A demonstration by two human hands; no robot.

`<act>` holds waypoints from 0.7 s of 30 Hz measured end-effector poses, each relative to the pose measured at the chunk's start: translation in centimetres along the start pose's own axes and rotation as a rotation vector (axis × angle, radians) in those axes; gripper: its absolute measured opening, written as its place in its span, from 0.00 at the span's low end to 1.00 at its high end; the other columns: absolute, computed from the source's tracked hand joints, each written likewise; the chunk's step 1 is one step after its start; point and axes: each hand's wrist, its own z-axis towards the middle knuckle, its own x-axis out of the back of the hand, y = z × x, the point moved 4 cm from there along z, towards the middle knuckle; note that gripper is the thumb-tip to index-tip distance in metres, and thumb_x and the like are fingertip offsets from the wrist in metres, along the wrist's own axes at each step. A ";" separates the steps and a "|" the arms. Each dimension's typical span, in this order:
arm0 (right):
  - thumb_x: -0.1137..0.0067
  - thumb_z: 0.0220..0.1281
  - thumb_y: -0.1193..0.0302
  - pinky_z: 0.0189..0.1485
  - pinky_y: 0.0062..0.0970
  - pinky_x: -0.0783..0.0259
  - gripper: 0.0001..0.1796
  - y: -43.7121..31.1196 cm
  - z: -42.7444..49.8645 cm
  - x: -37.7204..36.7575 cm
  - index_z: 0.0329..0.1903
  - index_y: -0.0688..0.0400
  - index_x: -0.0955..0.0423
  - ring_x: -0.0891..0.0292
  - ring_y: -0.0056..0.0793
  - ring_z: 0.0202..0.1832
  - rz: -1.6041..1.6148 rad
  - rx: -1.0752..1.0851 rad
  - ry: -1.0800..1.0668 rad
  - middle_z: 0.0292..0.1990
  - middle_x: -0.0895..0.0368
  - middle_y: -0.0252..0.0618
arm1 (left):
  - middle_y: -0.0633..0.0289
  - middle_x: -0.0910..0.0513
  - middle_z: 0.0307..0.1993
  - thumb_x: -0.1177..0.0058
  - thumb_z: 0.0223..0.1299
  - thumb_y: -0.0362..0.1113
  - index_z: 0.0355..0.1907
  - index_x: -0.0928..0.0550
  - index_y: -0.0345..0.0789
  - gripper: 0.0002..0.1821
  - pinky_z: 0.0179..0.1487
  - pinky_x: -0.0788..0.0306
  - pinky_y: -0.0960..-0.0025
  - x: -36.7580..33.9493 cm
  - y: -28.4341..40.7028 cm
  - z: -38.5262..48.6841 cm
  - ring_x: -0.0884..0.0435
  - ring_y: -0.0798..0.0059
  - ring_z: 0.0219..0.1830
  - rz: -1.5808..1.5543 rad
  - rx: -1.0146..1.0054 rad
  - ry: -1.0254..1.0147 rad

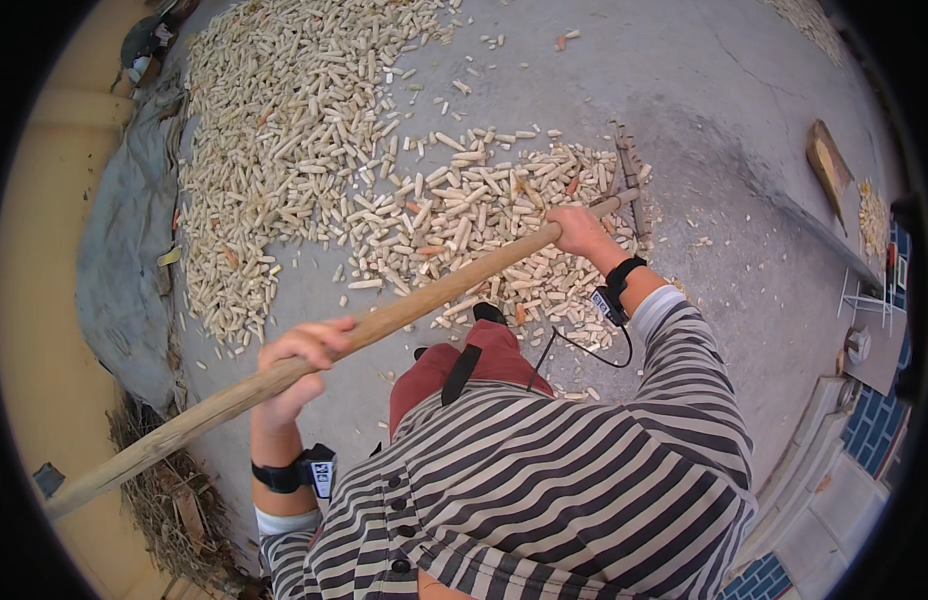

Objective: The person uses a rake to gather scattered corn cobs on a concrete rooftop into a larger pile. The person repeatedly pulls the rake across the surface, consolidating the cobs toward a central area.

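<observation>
A long wooden pole (441, 291) runs slantwise across my body, the handle of a rake whose toothed metal head (630, 180) rests at the right edge of a heap of bare corn cobs (471, 206). My right hand (578, 231) grips the handle close to the rake head. Farther up the pole, my left hand (299, 367) is wrapped around it, thumb below and fingers over the top. The cobs are mostly pale, with a few reddish ones among them. Some teeth of the rake are hidden by the cobs.
A broad spread of corn cobs (284, 127) covers the concrete floor (584, 60) at upper left. Along the yellow wall (51, 247) lie a grey tarp (130, 247) and a pile of dry twigs (171, 510). A wooden scoop-like object (829, 165) and a white wire rack (869, 304) are at right.
</observation>
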 end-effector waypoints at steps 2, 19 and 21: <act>0.43 0.40 0.72 0.40 0.42 0.29 0.06 3.0 -0.3 -1.4 0.27 0.53 0.24 0.23 0.46 0.38 -0.039 -0.037 0.020 0.29 0.20 0.42 | 0.53 0.22 0.48 0.36 0.52 0.42 0.37 0.22 0.34 0.16 0.64 0.39 0.51 -2.3 -2.7 1.7 0.31 0.52 0.62 0.058 0.045 -0.158; 0.42 0.39 0.68 0.33 0.42 0.28 0.08 -35.2 5.7 -18.7 0.28 0.49 0.22 0.22 0.45 0.31 0.062 0.315 -0.316 0.24 0.20 0.41 | 0.56 0.22 0.33 0.39 0.51 0.59 0.24 0.25 0.36 0.25 0.57 0.32 0.56 21.3 8.8 -29.2 0.22 0.62 0.42 0.298 -0.029 0.448; 0.42 0.38 0.68 0.32 0.42 0.28 0.09 -41.2 5.1 -18.7 0.29 0.48 0.22 0.22 0.45 0.30 0.066 0.369 -0.284 0.24 0.20 0.41 | 0.58 0.21 0.33 0.39 0.51 0.58 0.23 0.26 0.38 0.24 0.56 0.32 0.58 24.4 11.2 -34.4 0.22 0.64 0.42 0.244 -0.083 0.492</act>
